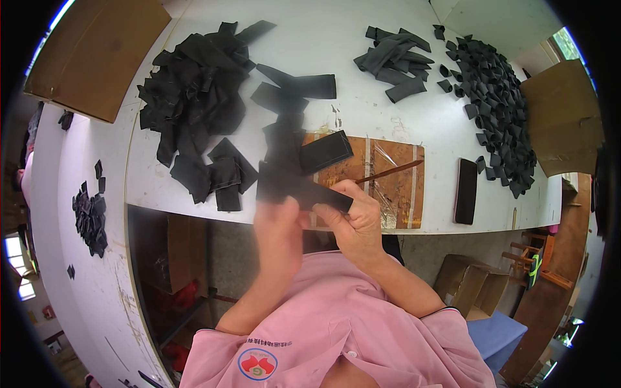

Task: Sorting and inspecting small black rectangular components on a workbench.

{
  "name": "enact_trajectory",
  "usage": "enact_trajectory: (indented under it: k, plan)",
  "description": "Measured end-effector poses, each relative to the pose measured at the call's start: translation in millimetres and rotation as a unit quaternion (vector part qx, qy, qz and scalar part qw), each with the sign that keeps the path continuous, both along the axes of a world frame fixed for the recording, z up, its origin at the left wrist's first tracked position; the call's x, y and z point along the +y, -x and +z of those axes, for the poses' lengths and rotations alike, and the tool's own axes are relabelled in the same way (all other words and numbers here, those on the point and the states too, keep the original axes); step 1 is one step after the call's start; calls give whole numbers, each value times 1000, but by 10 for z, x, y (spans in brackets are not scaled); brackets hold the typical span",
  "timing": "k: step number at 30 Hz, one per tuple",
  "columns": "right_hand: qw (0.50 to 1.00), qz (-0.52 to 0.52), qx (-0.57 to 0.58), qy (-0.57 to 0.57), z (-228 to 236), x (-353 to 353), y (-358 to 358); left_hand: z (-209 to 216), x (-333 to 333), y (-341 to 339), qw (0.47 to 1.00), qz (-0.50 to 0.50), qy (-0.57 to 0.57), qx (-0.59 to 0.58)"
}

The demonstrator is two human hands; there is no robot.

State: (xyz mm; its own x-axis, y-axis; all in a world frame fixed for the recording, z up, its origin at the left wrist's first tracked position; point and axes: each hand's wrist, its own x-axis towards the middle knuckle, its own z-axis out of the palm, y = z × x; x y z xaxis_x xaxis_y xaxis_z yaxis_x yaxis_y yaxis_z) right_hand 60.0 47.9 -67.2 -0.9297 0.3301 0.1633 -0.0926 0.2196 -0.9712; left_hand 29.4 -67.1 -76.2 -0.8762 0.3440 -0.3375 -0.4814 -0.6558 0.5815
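My right hand point(358, 220) pinches a flat black fabric strip point(328, 195) at the table's front edge. A thin reddish-brown stick point(396, 170) comes out from behind its fingers, slanting up to the right over a brown board point(415, 194). Close by on the left is my left hand point(279, 223), at the near end of the dark fabric. It is smeared by motion, so its fingers cannot be made out. Another stitched black fabric piece point(326, 151) lies on the board's far left part. More black pieces point(284, 97) trail away beyond the hands.
A large heap of black fabric pieces point(194, 97) lies at left, and a smaller pile point(394, 58) farther back. Many short black tubes point(495, 97) spread along the right. A phone point(465, 191) rests beside the board. Cardboard boxes point(97, 58) stand at both sides.
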Motion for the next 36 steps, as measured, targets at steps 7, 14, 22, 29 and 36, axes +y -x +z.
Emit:
enact_trajectory:
  k: [7, 14, 22, 29, 36]
  plan:
    - [970, -27, -67, 231, 147, 22, -71, -139, 125, -33, 986, -19, -118, -118]
    - [993, -82, -42, 70, -4, 168, -99, -109, 248, -116, 992, -56, -6, -116]
    - [977, -105, 54, -180, -98, 254, -63, 195, 193, -333, 901, -16, 350, 257]
    - [952, -77, 113, -274, -186, 299, -59, 236, 310, -226, 916, -63, 337, 210]
    - [904, -45, 116, -409, -210, 331, -118, 114, 294, -58, 934, -55, 330, 125]
